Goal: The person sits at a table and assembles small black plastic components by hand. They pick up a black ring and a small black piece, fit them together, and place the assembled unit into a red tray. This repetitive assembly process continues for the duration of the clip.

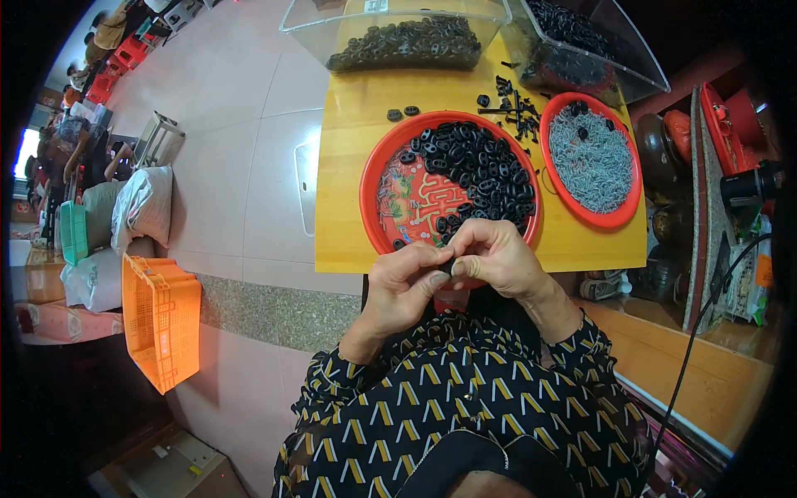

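My left hand (404,285) and my right hand (496,259) meet fingertip to fingertip over the near rim of a big red plate (383,178). Between the fingers of both hands sits a small black plastic part (447,267), mostly hidden by them. The plate holds a heap of black oval parts (481,170) on its right half. To its right stands a smaller red plate (618,217) filled with small grey metal pieces (591,159). Both plates rest on a yellow wooden table (349,166).
Two clear plastic bins (332,25) with black parts stand at the table's far edge. Loose black pieces (515,108) lie between the plates. An orange crate (158,319) and white sacks (141,207) sit on the tiled floor at left. People sit far left. Red trays and pots stand right.
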Demonstrator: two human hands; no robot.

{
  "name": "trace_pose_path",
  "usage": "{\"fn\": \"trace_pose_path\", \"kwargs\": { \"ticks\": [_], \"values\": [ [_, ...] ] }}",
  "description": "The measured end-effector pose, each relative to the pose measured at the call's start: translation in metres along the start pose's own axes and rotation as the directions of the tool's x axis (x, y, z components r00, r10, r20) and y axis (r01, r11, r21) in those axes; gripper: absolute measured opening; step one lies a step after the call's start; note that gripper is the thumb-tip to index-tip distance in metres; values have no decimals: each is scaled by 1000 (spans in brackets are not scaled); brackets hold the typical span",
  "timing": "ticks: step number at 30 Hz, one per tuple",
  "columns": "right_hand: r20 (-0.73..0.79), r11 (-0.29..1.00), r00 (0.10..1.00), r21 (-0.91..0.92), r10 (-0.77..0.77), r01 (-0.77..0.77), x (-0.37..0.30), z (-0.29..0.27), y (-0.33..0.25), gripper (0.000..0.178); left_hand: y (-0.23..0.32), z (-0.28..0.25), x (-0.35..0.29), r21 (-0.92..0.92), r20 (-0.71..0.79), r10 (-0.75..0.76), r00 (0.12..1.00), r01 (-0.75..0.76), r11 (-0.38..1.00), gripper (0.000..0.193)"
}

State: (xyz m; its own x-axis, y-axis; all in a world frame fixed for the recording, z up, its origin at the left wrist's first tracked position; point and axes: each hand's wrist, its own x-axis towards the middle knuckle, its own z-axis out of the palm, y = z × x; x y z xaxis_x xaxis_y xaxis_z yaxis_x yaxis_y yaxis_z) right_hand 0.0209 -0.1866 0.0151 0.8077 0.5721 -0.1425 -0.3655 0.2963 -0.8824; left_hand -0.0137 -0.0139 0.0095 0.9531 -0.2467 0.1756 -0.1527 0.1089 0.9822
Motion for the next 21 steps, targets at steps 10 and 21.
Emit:
{"fn": "trace_pose_path", "kwargs": {
  "ticks": [10,21],
  "values": [
    [-13,994,998,85,67,-66,6,1,-7,15,-19,-2,-1,-460,-81,-142,987,89,883,28],
    [-142,994,985,-31,99,-104,-3,12,-11,11,-19,-1,-2,-237,-94,-89,992,65,969,31]
  ]
}}
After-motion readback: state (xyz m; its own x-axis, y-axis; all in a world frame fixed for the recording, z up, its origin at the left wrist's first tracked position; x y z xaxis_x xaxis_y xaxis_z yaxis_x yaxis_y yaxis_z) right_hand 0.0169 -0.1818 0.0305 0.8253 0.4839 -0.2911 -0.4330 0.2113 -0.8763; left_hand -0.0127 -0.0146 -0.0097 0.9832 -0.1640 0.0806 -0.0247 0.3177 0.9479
